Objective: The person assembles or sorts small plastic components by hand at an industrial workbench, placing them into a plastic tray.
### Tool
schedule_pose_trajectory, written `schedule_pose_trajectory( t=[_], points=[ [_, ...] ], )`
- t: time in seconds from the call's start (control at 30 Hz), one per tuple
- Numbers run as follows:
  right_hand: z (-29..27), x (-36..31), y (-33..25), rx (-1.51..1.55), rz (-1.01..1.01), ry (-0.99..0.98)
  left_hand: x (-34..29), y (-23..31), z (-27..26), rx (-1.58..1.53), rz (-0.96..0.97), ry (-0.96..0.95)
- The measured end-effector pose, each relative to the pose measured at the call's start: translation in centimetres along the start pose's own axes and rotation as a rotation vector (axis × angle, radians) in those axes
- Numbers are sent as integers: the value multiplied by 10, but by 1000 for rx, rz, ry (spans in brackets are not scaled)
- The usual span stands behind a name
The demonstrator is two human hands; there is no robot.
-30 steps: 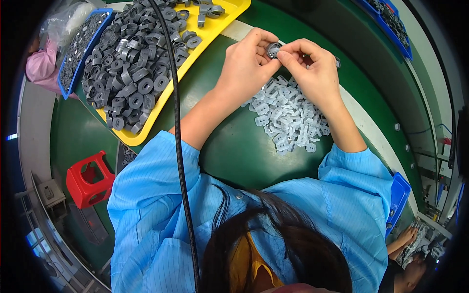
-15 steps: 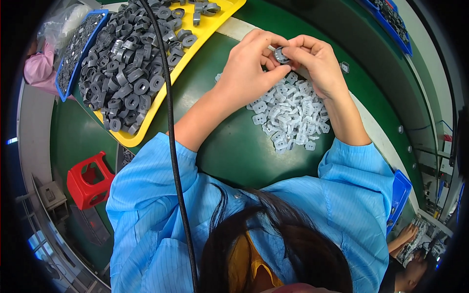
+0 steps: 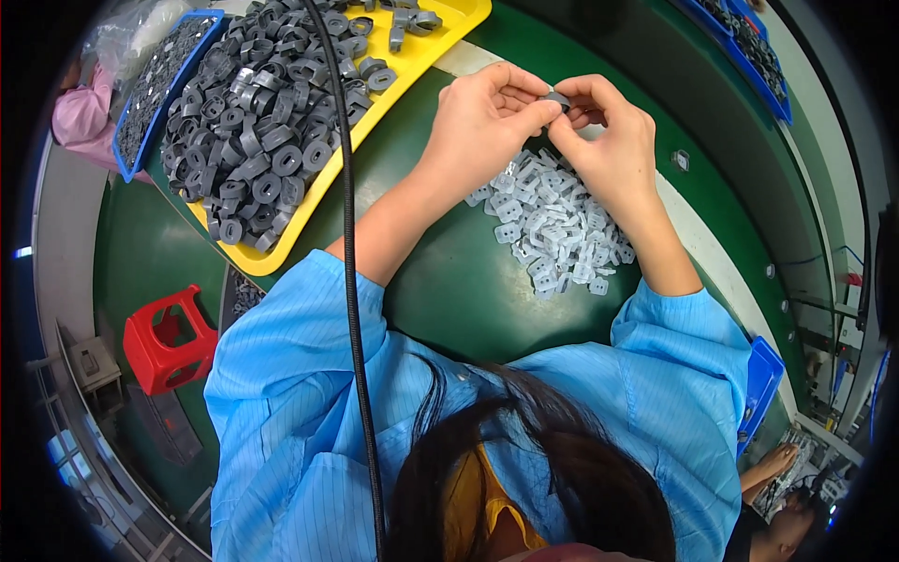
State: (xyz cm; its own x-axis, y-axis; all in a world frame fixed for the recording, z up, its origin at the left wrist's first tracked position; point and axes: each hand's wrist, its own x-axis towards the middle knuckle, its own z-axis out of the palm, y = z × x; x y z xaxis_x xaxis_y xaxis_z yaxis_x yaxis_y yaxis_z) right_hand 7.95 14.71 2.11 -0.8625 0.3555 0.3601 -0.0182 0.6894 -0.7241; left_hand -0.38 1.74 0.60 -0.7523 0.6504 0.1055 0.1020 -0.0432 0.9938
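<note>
A small dark grey plastic ring [image 3: 558, 99] is pinched between my two hands, above the far edge of a pile of white translucent clips [image 3: 552, 220]. My left hand [image 3: 487, 117] grips its left side with thumb and forefinger. From the right, my right hand [image 3: 609, 140] holds it between thumb and bent forefinger. The fingers cover much of the ring. To the left, a yellow tray [image 3: 346, 173] is heaped with grey plastic rings [image 3: 267, 187] of the same kind.
A blue tray [image 3: 140, 164] of small dark parts adjoins the yellow one. A black cable [image 3: 351, 244] hangs across the view. On the floor at left stands a red stool [image 3: 154, 351]. Another blue bin [image 3: 763, 379] is at right, near a co-worker's hand [image 3: 777, 461].
The ring has been turned between my fingers, so its ribbed side shows less. My right-hand fingers have shifted on it. The whole view has moved slightly.
</note>
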Motion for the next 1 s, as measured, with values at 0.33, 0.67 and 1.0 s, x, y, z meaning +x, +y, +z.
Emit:
schedule_pose_trajectory(
  t=[0.33,0.67,1.0],
  points=[
    [-14,10,30,942,462,-440,2,-2,-8,43,27,-135],
    [-32,36,100,167,310,142,106,-22,-130,1209,451,-51],
    [-57,20,35,-65,136,-487,73,14,-99,1381,451,160]
  ],
)
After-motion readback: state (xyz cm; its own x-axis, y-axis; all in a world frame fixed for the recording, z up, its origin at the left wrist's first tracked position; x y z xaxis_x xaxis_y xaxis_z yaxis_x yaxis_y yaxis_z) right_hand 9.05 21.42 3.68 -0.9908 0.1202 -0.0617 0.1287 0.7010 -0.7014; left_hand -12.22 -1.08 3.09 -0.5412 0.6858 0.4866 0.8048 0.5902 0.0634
